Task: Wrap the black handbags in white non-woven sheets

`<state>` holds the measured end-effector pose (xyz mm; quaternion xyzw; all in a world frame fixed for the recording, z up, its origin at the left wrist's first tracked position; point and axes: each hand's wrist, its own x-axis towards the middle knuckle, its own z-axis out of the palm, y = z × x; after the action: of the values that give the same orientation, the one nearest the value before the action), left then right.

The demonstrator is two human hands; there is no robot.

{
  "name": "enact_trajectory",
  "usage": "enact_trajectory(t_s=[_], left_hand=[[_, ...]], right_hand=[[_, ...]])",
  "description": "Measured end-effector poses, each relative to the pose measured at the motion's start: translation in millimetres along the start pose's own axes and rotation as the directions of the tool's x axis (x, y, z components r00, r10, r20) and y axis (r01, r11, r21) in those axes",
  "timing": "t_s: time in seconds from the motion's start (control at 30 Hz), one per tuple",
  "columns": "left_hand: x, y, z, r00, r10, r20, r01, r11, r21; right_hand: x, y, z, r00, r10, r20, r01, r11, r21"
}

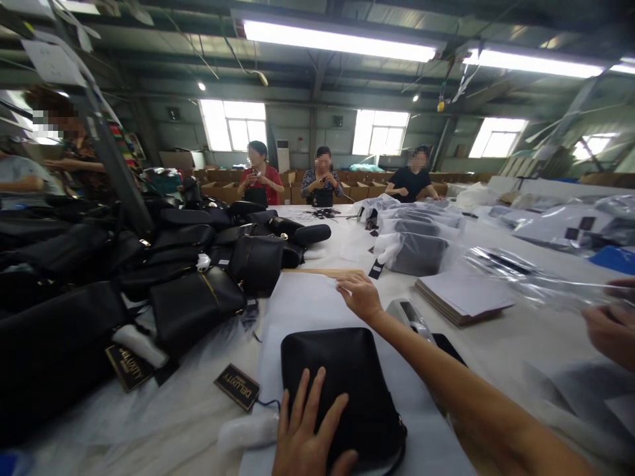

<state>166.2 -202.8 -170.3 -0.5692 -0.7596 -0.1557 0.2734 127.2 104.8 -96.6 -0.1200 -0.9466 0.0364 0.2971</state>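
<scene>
A black bag (347,370) lies flat on white sheets of paper (297,304) in front of me. My left hand (310,426) rests on the bag with its fingers spread. Beyond the bag, my right hand (360,294) has its fingers bent together at the far edge of the white paper, pinching it. A black tag (237,387) with gold lettering is tied by a cord to the bag and lies to its left. Beside the tag is a white wrapped piece (248,431).
Many black bags (193,304) fill the left side. Wrapped grey bags (417,251), a stack of boards (464,297) and clear plastic (526,271) lie to the right. Another person's hand (612,330) is at the right edge. Several people sit or stand around the table.
</scene>
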Motion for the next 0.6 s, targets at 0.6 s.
enact_trajectory(t_s=[0.6], left_hand=[[86, -64, -69.4, 1.000, 0.020, 0.004, -0.020, 0.998, -0.057]], right_hand=[[-139, -59, -109, 0.900, -0.381, -0.211, 0.368, 0.924, -0.099]])
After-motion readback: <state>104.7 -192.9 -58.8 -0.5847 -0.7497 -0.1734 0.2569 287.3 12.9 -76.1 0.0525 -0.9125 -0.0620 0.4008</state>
